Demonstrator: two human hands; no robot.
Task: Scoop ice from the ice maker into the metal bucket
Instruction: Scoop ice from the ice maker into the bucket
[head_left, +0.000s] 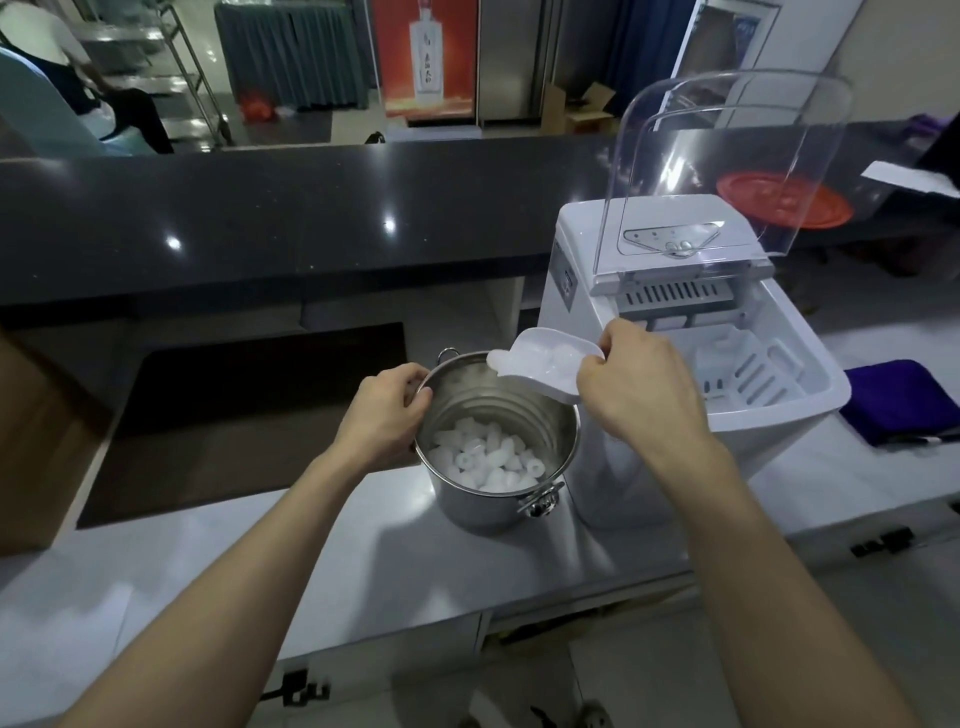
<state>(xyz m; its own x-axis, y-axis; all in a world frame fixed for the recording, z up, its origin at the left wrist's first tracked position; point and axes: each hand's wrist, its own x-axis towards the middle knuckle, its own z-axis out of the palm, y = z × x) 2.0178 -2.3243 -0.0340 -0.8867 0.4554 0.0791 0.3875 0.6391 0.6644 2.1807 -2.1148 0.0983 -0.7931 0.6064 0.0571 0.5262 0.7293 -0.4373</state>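
L hand (387, 410) fingers curled on left rim of round steel bucket (478, 506); R hand (631, 387) pinches white plastic scoop (545, 358) w/ ice over far rim. White ice maker (582, 312) just right; grey counter (363, 561) runs wide in front.

Ice-filled metal bucket (498, 499) beside open white ice maker (691, 364), scoop (545, 364) above

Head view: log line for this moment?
left grip: holds metal bucket rim | right grip: holds scoop tilted over bucket | ice: some in scoop, more in bucket | ice maker: lid open
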